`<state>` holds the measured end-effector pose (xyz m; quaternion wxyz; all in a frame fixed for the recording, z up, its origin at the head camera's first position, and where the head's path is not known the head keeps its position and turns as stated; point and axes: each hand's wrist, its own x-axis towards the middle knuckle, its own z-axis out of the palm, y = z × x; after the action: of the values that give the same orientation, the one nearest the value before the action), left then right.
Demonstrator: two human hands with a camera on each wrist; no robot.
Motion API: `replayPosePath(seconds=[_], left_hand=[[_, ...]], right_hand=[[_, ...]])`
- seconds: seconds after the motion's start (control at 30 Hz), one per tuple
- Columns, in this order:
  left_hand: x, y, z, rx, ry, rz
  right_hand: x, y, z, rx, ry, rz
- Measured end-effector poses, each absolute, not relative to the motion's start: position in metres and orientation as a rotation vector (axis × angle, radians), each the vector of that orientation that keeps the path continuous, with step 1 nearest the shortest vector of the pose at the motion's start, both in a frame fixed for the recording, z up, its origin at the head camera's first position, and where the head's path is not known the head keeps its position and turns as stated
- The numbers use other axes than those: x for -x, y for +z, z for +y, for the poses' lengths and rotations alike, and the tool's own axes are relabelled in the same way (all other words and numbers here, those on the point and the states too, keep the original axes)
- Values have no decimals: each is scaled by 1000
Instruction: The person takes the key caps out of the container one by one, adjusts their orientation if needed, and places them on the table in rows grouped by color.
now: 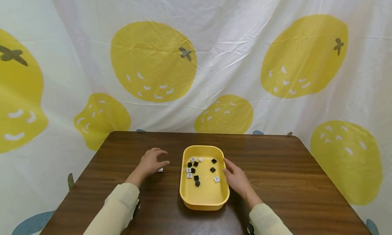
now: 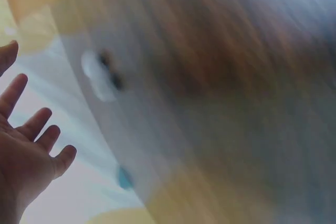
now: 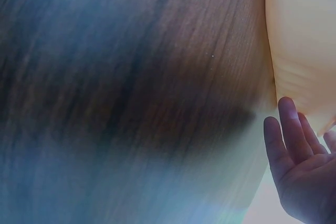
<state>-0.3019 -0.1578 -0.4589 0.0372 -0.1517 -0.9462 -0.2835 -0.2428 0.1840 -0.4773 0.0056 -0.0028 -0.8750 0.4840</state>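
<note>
My left hand point(image 1: 152, 162) hovers over the table, its fingers and thumb spread apart with nothing between them. Just under the thumb lies a small white block point(image 1: 160, 170), partly hidden by the hand. In the left wrist view, blurred white and black pieces point(image 2: 100, 77) lie on the table beyond the left hand's fingers point(image 2: 34, 124). A yellow rectangular tray point(image 1: 205, 197) stands right of that hand. My right hand point(image 1: 237, 178) touches the tray's right side, thumb at the rim. Its fingers point(image 3: 294, 129) look fairly straight along the outer wall in the right wrist view.
Small black blocks point(image 1: 196, 177) and white blocks with dark marks point(image 1: 216, 179) lie scattered inside the tray, mostly toward its left. The dark wooden table point(image 1: 275, 180) reaches back to a lemon-print curtain point(image 1: 226, 64).
</note>
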Motion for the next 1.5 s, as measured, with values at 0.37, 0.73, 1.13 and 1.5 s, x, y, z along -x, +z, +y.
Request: replayPosePath(seconds=[0.37, 0.73, 1.13, 1.5], left_hand=[[293, -439, -85, 720, -912, -2824], [274, -440, -23, 784, -934, -2864], [262, -459, 10, 709, -774, -2920], [260, -474, 33, 615, -519, -2971]], right_hand=[[243, -477, 184, 12, 1512, -2741], [245, -478, 183, -5, 1490, -2736], [245, -480, 185, -23, 1488, -2724], [246, -480, 185, -23, 1503, -2725]])
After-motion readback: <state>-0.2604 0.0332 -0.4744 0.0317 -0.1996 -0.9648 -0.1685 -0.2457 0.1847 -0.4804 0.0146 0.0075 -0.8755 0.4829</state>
